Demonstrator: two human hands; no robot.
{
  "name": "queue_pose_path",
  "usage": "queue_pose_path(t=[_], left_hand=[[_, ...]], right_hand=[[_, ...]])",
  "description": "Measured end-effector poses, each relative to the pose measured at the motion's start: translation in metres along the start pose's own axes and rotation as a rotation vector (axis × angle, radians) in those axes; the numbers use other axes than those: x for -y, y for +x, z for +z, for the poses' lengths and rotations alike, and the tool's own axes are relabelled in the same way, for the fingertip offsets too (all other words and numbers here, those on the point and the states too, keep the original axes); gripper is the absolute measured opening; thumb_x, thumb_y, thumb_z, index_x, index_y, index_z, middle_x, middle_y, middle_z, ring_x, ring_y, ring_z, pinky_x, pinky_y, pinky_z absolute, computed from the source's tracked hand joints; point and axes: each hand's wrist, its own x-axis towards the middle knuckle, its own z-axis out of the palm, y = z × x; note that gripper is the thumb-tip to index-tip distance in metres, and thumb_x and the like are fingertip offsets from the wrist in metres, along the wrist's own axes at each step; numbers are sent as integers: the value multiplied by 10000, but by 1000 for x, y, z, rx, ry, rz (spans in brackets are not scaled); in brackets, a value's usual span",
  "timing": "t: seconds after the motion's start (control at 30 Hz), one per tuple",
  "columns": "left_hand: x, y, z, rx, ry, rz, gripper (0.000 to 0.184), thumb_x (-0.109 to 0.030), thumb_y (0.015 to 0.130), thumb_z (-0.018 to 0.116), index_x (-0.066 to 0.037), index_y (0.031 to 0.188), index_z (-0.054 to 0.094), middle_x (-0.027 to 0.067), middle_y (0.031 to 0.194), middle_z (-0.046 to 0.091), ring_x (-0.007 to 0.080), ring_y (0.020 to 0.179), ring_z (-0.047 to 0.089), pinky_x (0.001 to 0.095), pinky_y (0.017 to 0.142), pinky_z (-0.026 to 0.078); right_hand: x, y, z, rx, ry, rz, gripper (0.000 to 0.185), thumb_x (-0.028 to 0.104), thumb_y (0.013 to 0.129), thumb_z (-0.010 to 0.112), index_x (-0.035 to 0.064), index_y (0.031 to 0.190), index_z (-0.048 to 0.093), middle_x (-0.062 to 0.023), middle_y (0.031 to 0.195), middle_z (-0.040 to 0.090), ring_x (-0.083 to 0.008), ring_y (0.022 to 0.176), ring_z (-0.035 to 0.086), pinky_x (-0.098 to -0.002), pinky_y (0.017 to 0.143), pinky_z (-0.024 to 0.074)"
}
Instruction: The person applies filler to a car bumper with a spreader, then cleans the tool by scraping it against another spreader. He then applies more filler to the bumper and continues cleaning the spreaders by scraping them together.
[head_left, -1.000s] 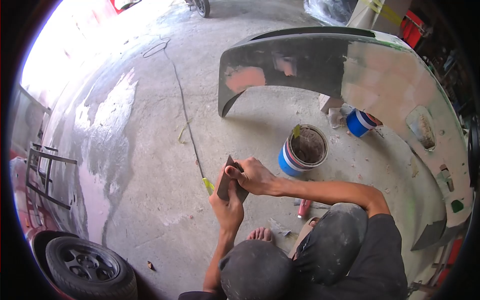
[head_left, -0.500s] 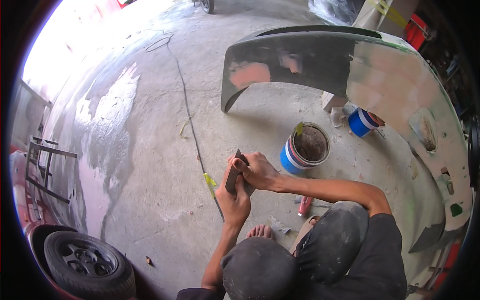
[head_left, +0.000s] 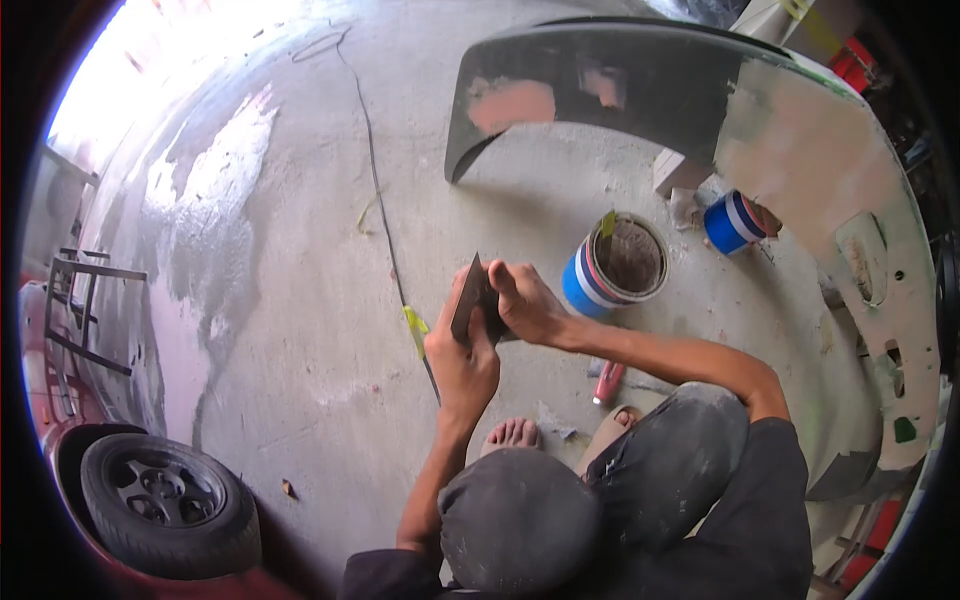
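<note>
My left hand [head_left: 463,362] is closed around a dark grey, stiff-looking piece of sandpaper [head_left: 470,301], its thumb pressed on the near face and a pointed corner sticking up. From the other side my right hand [head_left: 530,304] reaches against the same sandpaper. Its thumb is raised at the edge, and its other fingers are partly hidden behind the piece. Both hands are held above the concrete floor, in front of my knees. Just beyond my right wrist stands an open blue and white can [head_left: 590,284], with dried grey residue inside and yellow tape on its rim.
A grey and pink-patched car bumper [head_left: 600,95] curves across the back and right. A second blue can [head_left: 733,222] lies beneath it. A red tube [head_left: 608,382] rests by my foot. A black cable [head_left: 377,185] crosses the floor; a car wheel [head_left: 165,500] is at lower left.
My right thumb has lifted from the sandpaper's face, and the right hand has shifted slightly right. More of the sandpaper shows. The view has tilted a little downward.
</note>
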Motion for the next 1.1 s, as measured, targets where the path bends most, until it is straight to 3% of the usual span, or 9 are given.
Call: queue_pose_path(t=[0.23, 0.4, 0.47, 0.63, 0.73, 0.8, 0.93, 1.03, 1.1], left_hand=[[-10, -2, 3, 15, 85, 113, 549, 112, 966, 559, -18, 1499, 584, 249, 1110, 708, 346, 938, 720, 423, 809, 555], [-3, 0, 0, 15, 176, 72, 586, 121, 953, 565, -36, 1517, 571, 232, 1027, 685, 373, 914, 695, 440, 797, 548], [-12, 0, -3, 47, 172, 101, 540, 115, 976, 548, -16, 1498, 584, 231, 1123, 709, 354, 1002, 732, 425, 841, 570], [-18, 2, -1, 22, 230, 119, 501, 98, 989, 572, -3, 1480, 598, 227, 1191, 723, 325, 973, 742, 408, 829, 580], [-11, 1, -7, 54, 222, -74, 519, 96, 988, 582, -13, 1495, 587, 212, 1210, 721, 334, 968, 729, 404, 840, 576], [-15, -1, -4, 63, 223, 54, 531, 101, 981, 581, -10, 1500, 581, 203, 1209, 723, 332, 934, 712, 406, 820, 572], [-17, -1, 1, 42, 252, 207, 552, 106, 968, 584, -3, 1510, 570, 200, 1204, 723, 320, 844, 660, 416, 763, 557], [-13, -4, 3, -19, 289, 170, 563, 107, 959, 588, -7, 1510, 574, 204, 1121, 723, 308, 800, 625, 426, 740, 545], [-7, -7, 3, -47, 329, 155, 599, 108, 936, 600, -14, 1521, 565, 193, 1065, 720, 309, 804, 625, 423, 727, 540]], right_hand=[[1, 0, 7, -49, 122, -176, 1146, 981, 893, 165, -23, 1007, 707, -41, 709, 621, -98, 712, 572, -345, 587, 486], [-12, 2, 0, 138, 324, -46, 1244, 1017, 775, 287, -18, 1355, 659, -129, 1228, 742, -169, 1120, 697, -354, 975, 594], [-13, 3, 1, 140, 321, -71, 1228, 1006, 779, 309, -16, 1367, 650, -121, 1253, 734, -164, 1152, 682, -357, 1003, 583], [-11, 3, -3, 146, 254, -135, 1212, 979, 805, 303, -37, 1372, 643, -119, 1264, 734, -165, 1172, 682, -363, 1029, 569], [-11, 4, -6, 133, 170, -147, 1207, 962, 832, 321, -68, 1378, 632, -132, 1271, 731, -176, 1190, 681, -367, 1042, 564], [-12, 4, -7, 138, 199, -177, 1184, 948, 856, 347, -74, 1383, 630, -134, 1287, 726, -178, 1192, 680, -371, 1043, 563], [-2, 6, -4, 91, 275, -171, 1131, 936, 895, 372, -71, 1306, 681, -147, 1115, 762, -152, 1032, 696, -350, 921, 580], [13, 2, -1, -35, 61, -183, 1131, 957, 902, 343, -63, 1190, 738, -160, 908, 776, -130, 858, 703, -330, 756, 590], [17, -1, -1, -67, -28, -199, 1083, 933, 914, 395, -59, 1166, 750, -149, 867, 769, -113, 848, 688, -330, 737, 588]])
